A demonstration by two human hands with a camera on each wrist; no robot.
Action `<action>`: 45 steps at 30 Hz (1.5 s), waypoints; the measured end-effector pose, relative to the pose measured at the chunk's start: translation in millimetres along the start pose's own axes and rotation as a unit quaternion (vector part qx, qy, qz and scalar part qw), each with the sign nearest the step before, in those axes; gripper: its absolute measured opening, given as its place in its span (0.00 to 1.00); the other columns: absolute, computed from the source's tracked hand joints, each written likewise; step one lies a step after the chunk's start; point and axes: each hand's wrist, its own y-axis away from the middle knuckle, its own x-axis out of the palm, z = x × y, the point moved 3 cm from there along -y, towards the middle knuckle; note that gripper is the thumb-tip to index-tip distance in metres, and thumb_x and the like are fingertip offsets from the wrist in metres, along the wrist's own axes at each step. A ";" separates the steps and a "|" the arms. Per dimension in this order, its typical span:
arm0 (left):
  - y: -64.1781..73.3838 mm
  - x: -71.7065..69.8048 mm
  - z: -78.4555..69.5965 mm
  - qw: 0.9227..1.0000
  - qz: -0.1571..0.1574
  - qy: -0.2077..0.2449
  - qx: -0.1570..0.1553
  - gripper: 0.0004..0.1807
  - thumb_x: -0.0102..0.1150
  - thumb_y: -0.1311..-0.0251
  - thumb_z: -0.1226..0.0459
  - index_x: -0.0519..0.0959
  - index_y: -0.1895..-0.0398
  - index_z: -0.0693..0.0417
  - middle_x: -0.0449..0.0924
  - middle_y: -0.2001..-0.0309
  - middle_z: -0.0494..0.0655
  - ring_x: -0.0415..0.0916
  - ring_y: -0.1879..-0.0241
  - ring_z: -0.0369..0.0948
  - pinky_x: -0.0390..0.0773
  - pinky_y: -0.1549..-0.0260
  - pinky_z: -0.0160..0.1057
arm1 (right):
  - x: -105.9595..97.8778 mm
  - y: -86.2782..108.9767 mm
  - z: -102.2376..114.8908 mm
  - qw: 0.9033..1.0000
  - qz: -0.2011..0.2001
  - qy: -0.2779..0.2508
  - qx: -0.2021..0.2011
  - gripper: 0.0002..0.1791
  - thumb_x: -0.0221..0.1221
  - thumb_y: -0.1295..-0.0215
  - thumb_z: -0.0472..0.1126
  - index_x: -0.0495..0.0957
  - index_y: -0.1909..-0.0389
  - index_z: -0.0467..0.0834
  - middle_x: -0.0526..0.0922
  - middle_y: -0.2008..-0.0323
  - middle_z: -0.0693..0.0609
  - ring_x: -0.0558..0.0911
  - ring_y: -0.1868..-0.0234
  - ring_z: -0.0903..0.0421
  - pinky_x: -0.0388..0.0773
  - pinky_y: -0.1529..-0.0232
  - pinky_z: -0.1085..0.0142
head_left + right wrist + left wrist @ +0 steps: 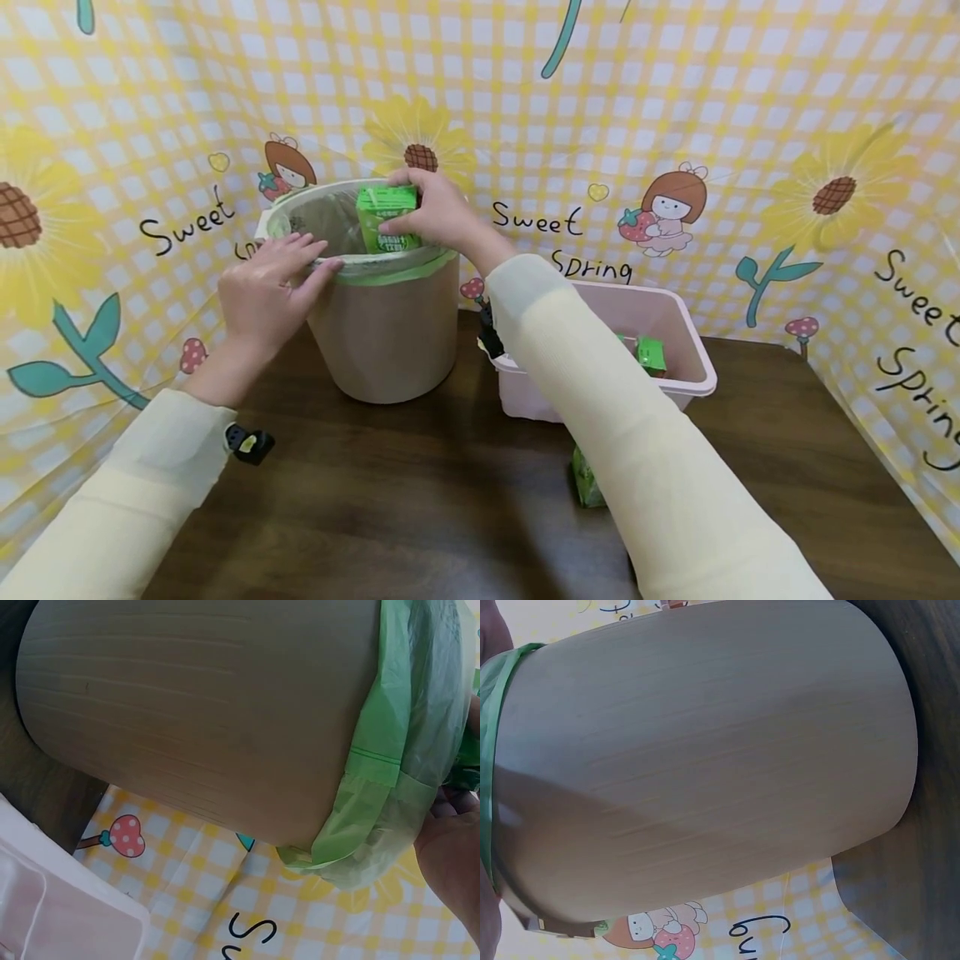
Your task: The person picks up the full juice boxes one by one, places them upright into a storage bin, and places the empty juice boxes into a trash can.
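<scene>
Right hand [442, 210] gripping green carton [378, 207] at bin [386, 337] mouth
Boxy carton bearing blurred white lettering; far cloth [540, 150] reading "Sweet Spring"; left hand [266, 287] touching bin's left, fingers extended.

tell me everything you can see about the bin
The bin is round, brownish beige, apparently plastic, with faint lengthwise ridges and a narrower base. A see-through bag with a green band is folded over its rim. It stands upright on the dark table, left of the pink tub. The left hand rests on its rim; the right hand holds a green carton at its mouth.
</scene>
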 end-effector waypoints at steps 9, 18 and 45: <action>-0.3 0.0 0.3 1.000 0.001 -0.001 0.001 0.17 0.69 0.46 0.55 0.87 0.57 0.55 0.84 0.56 0.53 0.82 0.54 0.51 0.79 0.60 0.57 | 0.8 1.2 -0.2 1.000 0.005 -0.031 -0.005 0.29 0.71 0.45 0.38 0.73 0.42 0.43 0.79 0.50 0.48 0.78 0.48 0.58 0.75 0.53 0.70; -1.1 -0.8 0.2 1.000 0.006 0.000 -0.004 0.17 0.70 0.47 0.55 0.87 0.57 0.55 0.84 0.56 0.53 0.82 0.53 0.51 0.79 0.59 0.56 | -4.6 3.9 1.1 0.998 0.007 -0.067 0.007 0.31 0.71 0.45 0.36 0.72 0.41 0.43 0.78 0.50 0.48 0.77 0.47 0.56 0.75 0.52 0.70; -1.5 -0.3 -1.3 1.000 0.010 0.005 -0.005 0.16 0.70 0.46 0.55 0.87 0.58 0.55 0.85 0.57 0.53 0.82 0.54 0.50 0.79 0.59 0.55 | -74.8 92.2 -27.9 0.996 0.018 -0.055 -0.060 0.27 0.68 0.43 0.29 0.71 0.43 0.35 0.78 0.51 0.40 0.78 0.47 0.48 0.71 0.42 0.66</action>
